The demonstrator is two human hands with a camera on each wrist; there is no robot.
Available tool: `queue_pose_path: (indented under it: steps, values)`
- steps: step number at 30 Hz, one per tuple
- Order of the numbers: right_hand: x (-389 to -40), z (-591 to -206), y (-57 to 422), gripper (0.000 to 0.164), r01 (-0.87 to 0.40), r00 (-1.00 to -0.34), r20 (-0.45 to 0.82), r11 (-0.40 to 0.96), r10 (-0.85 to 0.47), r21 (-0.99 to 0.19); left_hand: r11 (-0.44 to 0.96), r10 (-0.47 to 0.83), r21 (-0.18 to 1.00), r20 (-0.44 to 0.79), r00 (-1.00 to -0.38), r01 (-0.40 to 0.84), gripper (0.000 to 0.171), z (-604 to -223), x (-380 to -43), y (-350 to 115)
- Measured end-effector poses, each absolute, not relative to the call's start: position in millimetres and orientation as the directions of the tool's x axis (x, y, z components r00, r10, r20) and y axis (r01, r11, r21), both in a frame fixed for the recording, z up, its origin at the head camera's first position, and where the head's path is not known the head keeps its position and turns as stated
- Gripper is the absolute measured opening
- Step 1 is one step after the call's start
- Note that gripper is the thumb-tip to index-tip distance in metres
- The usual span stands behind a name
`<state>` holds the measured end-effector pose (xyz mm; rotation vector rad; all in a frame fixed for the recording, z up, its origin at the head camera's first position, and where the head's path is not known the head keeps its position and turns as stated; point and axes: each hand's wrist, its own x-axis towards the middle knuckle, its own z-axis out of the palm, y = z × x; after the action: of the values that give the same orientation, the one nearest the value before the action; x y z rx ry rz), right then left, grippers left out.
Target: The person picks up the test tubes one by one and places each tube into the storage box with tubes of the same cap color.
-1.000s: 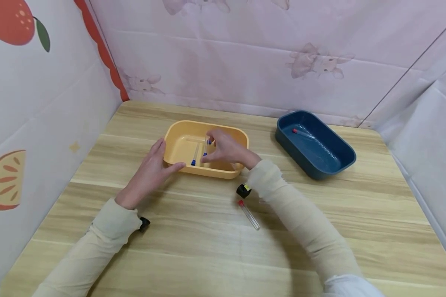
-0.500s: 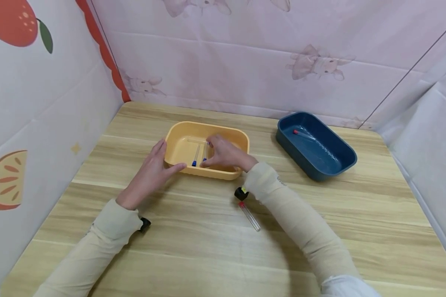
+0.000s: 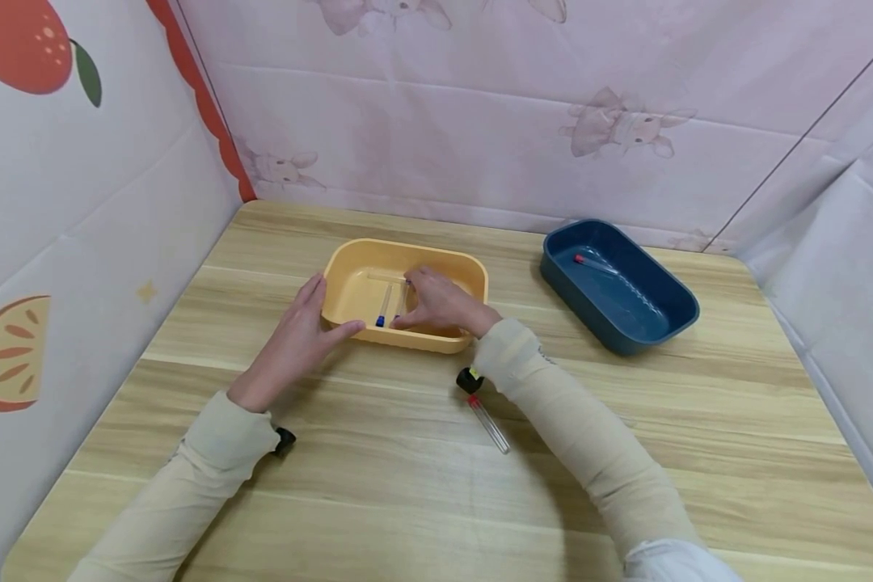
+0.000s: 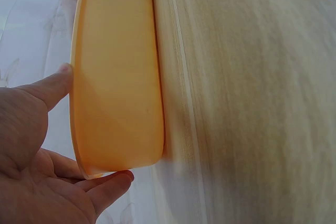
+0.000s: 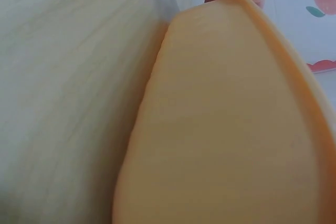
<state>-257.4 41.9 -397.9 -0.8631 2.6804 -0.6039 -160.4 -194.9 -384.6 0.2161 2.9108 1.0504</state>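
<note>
Over the last 1 second, your right hand [image 3: 442, 299] has dipped slightly in the yellow tray [image 3: 411, 341], hiding more of 1 blue-capped tube [image 3: 403, 296] inside; whether those fingers pinch it can't be told. Your left hand [image 3: 291, 335] grips the yellow tray's corner, probably steadying it for that handling.
</note>
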Motion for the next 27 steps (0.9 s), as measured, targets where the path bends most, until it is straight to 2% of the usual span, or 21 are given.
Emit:
queue_pose_path:
  steps: [16,21,27]
  values:
    - [-253,-384,52,0.087,-0.461,-0.79,-0.139,0.728,-0.597,-0.507,0.764,0.136,0.639,-0.023,-0.99,0.09,0.101,-386,-160,-194]
    - [-252,-378,61,0.076,-0.474,-0.785,-0.084,0.683,-0.614,-0.556,0.767,0.135,0.635,-0.024,-0.991,0.089,0.102,-386,-160,-195]
    - [-248,-369,77,0.061,-0.553,-0.757,0.037,0.608,-0.653,-0.57,0.77,0.127,0.634,-0.038,-0.991,0.075,0.102,-386,-160,-194]
